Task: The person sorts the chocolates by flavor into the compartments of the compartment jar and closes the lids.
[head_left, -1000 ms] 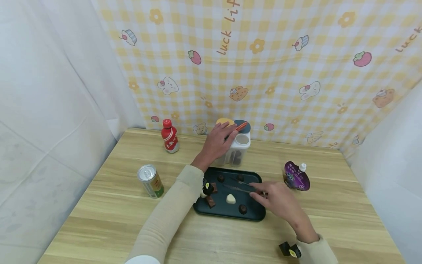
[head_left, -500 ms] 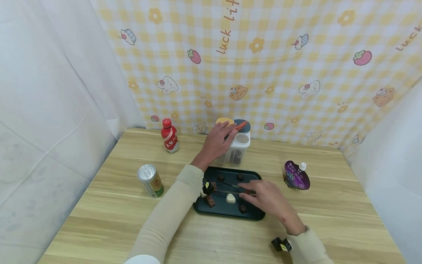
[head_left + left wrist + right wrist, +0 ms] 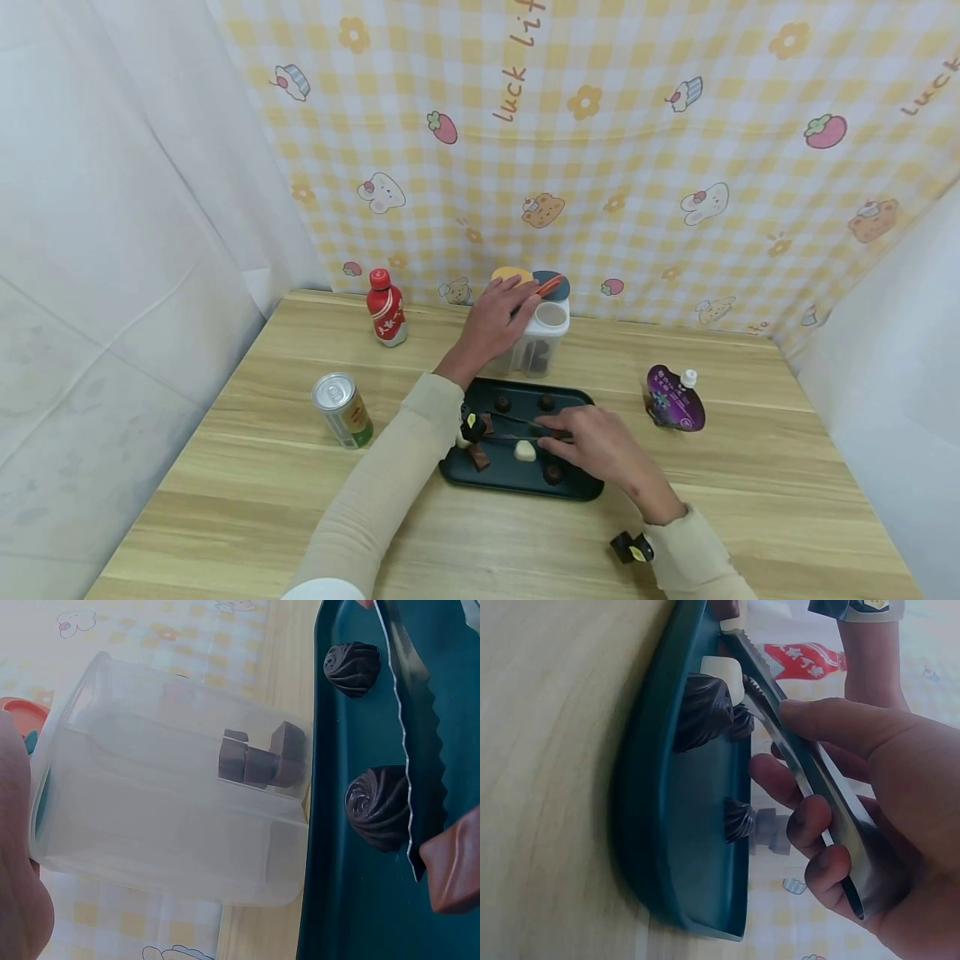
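My left hand (image 3: 491, 325) grips the top of a clear storage container (image 3: 165, 810) with chocolate pieces inside. Its orange lid (image 3: 550, 286) stands raised by my thumb, beside a round opening. My right hand (image 3: 600, 442) holds metal tongs (image 3: 855, 832) over the dark green tray (image 3: 517, 485), their jaws apart. One tong arm overlaps a brown chocolate bar (image 3: 456, 862) in the left wrist view. Also on the tray are dark swirled chocolates (image 3: 552, 474), a white chocolate (image 3: 525, 451) and another brown bar (image 3: 478, 457), partly near my left sleeve.
A red bottle (image 3: 387, 310) stands at the back left, with a can (image 3: 343, 412) nearer the front. On the right is a purple spouted pouch (image 3: 675, 400). A checked cloth (image 3: 600, 167) hangs behind the wooden table (image 3: 247, 475).
My right hand has moved left across the tray with the tongs, bringing their tips towards the brown bars. The left hand stays on the container.
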`<state>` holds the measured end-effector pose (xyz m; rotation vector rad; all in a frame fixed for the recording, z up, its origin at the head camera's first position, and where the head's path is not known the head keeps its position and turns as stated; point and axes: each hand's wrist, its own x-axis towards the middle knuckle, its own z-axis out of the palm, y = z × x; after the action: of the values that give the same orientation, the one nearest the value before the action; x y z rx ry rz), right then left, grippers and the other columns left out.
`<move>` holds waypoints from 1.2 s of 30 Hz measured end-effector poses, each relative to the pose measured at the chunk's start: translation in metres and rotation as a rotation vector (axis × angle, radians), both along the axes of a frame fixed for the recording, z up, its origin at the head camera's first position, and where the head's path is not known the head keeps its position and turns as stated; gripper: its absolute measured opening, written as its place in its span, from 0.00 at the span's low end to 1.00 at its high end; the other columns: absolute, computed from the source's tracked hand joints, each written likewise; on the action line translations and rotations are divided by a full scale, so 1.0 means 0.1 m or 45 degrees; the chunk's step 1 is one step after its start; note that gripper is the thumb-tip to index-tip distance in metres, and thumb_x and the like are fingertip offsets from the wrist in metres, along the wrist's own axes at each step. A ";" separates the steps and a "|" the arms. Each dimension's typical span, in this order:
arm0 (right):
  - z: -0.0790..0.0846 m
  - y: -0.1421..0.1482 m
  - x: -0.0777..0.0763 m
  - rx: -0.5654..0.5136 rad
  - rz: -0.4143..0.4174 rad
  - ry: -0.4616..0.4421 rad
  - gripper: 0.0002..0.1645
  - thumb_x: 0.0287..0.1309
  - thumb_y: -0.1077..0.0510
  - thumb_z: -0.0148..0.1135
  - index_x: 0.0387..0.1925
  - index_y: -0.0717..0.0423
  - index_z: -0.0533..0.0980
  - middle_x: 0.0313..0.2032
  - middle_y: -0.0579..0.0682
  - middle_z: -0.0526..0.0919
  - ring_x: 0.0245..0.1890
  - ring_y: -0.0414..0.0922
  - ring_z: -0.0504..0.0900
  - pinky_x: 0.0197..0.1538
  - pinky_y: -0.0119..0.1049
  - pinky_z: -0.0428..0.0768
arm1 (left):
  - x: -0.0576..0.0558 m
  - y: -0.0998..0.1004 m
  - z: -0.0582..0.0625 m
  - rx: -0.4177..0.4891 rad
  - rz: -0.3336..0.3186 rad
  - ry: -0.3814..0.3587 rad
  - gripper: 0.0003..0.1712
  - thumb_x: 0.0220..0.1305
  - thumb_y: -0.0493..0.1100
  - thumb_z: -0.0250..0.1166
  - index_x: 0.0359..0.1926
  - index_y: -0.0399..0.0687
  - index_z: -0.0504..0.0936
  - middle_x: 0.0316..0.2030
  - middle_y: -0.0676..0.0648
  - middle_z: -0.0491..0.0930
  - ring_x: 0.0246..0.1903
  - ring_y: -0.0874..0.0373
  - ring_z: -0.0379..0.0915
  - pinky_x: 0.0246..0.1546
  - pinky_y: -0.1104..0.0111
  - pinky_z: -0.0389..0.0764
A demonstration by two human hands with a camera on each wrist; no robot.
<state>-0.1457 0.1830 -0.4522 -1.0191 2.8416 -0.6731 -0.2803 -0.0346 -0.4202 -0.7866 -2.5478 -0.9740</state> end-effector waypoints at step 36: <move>0.09 0.17 0.03 -0.074 0.048 0.161 0.16 0.68 0.55 0.69 0.53 0.57 0.87 0.23 0.35 0.78 0.17 0.28 0.61 0.19 0.27 0.62 | -0.01 -0.01 -0.01 -0.011 -0.022 0.011 0.27 0.83 0.55 0.46 0.71 0.49 0.77 0.68 0.49 0.75 0.74 0.53 0.59 0.76 0.66 0.45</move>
<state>-0.1430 0.1998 -0.4429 -1.1605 2.9169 -0.7170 -0.2810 -0.0355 -0.4211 -0.8146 -2.5435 -0.9640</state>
